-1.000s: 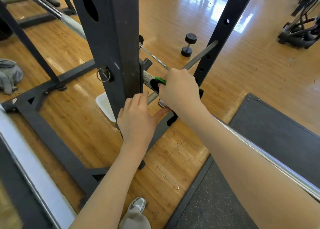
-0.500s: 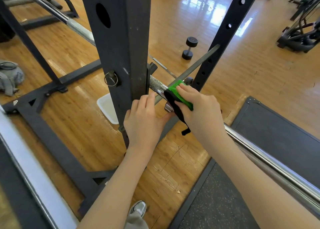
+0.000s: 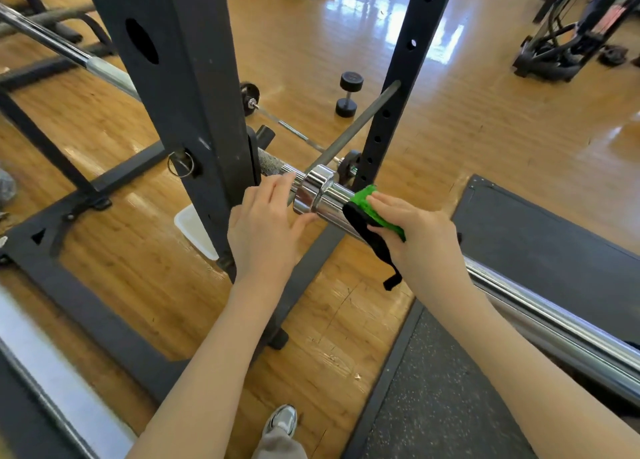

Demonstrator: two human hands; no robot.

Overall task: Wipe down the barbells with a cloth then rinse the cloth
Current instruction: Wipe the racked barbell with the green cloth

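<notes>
The right hand point(image 3: 420, 236) clamps the green-and-black microfibre cloth point(image 3: 375, 212) around the racked chrome steel barbell point(image 3: 332, 198) sleeve to wipe it, while the left hand point(image 3: 266, 223), fingers relaxed, touches the collar, seemingly steadying it.

Around me runs a glossy honey-coloured wooden plank floor point(image 3: 467, 139) that throws back bright white window glare at the far end. Black steel rack uprights point(image 3: 187, 77) with round holes rise in front of me, and a dark speckled rubber mat point(image 3: 443, 399) lies to my right. Farther off stand a small black dumbbell point(image 3: 348, 98) on the floor and black exercise machines point(image 3: 568, 35) in the far right corner.
</notes>
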